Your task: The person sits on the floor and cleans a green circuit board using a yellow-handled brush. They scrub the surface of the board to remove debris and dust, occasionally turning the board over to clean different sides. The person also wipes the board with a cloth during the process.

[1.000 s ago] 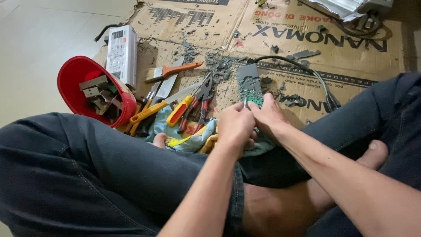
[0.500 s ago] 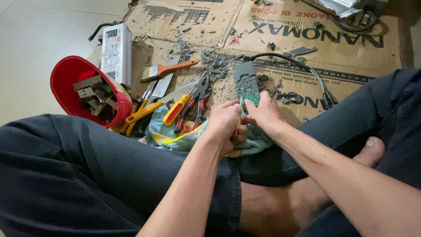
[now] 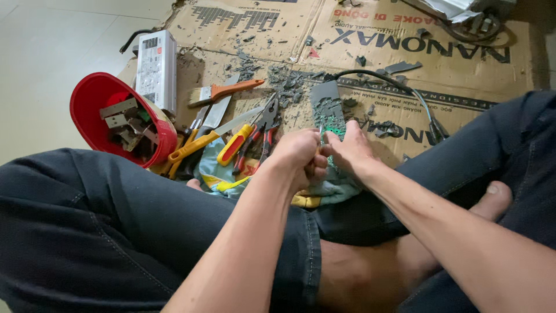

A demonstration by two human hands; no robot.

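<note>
1. Left hand (image 3: 298, 159) is a tight fist, clamped on a small thin tool whose tip barely shows; right hand (image 3: 350, 153) pinches the near end of the long green circuit board w/ grey casing (image 3: 328, 111); hands touching, knuckle to knuckle.
2. The board lies on the flattened brown cardboard sheet (image 3: 475, 81) on the floor, just in front of the crossed legs in dark jeans; a black cable w/ thin blue wire (image 3: 405, 93) runs off its far end to the right.
3. Risk, as I judge it: the tool could slip off the hard board & jab the right fingers, since they sit right beside the tip; too much force could crack the brittle board or tear tracks.
4. Grey broken chips (image 3: 278, 78) litter the cardboard; sharp-looking bits near a bare foot (image 3: 492, 200), so a cut is possible.
5. Left of the hands: red-&-black-handled pliers (image 3: 263, 130), yellow-&-red-handled screwdriver (image 3: 234, 144), orange-handled paintbrush (image 3: 223, 93), all hard plastic & steel, resting partly on a crumpled cloth (image 3: 211, 168).
6. Glossy red plastic bowl (image 3: 110, 113) tipped on its side, holding dull metal brackets; white ribbed rectangular metal box (image 3: 155, 69) behind it.
</note>
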